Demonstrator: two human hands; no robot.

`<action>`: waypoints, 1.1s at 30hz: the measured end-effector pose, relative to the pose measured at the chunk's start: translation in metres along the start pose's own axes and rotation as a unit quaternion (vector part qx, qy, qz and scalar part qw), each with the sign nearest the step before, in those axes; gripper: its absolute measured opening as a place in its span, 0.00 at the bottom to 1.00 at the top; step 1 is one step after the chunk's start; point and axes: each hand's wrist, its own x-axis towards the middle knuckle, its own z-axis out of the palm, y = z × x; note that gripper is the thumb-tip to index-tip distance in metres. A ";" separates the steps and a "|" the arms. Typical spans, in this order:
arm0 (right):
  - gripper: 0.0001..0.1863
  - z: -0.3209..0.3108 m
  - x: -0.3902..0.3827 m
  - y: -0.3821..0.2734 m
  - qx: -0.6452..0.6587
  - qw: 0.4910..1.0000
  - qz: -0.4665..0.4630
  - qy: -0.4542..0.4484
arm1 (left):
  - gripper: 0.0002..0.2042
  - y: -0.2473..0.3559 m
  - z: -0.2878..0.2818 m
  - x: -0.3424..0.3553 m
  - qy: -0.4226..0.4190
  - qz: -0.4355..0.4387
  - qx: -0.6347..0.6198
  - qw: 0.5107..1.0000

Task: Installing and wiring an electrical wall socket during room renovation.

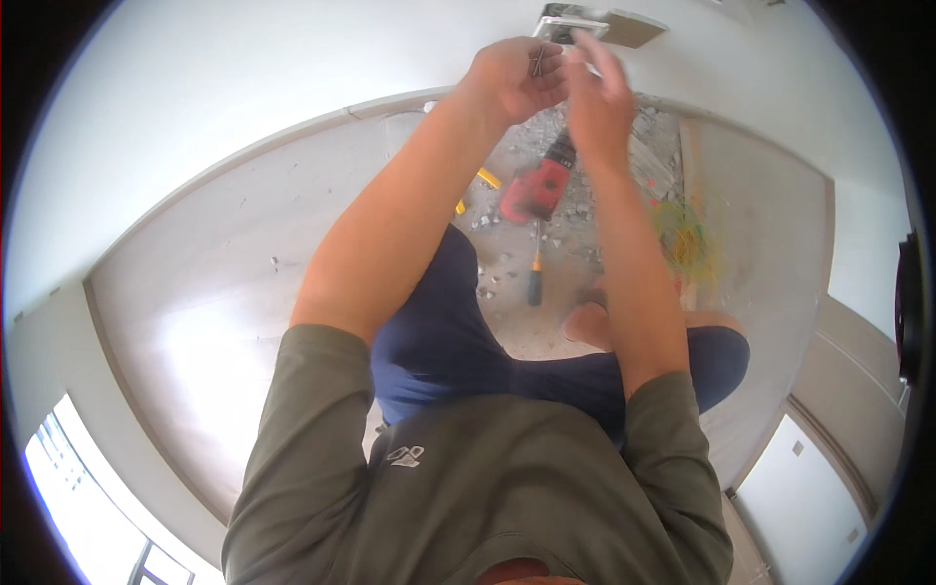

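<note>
My left hand is raised in front of the wall, palm turned up and fingers curled. Small dark thin pieces, perhaps screws, lie in it. Close beside it is my right hand, its fingers pointing at the wall and smeared by motion; whether they pinch anything is not visible. Just beyond both hands, a wall box with a light frame sits in the white wall, partly hidden by my fingers. Below the hands, a red and black power drill lies on the floor.
A screwdriver with a dark and orange handle lies nearer me. Grey rubble covers the floor along the wall. Yellow-green wires are bundled at the right. A yellow tool part shows by my left forearm. My bent legs frame the floor area.
</note>
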 end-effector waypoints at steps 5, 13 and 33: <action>0.15 -0.051 -0.002 0.071 -0.040 0.991 0.031 0.122 | 0.10 0.039 -0.035 -0.025 -0.014 0.094 0.074 0.993; 0.23 -0.079 -0.162 0.198 -0.110 0.946 0.229 -0.203 | 0.11 0.018 -0.314 -0.106 0.270 0.093 0.222 0.932; 0.21 -0.046 -0.165 0.194 0.012 0.963 0.179 -0.203 | 0.13 -0.004 -0.070 -0.006 -0.077 -0.029 0.184 0.980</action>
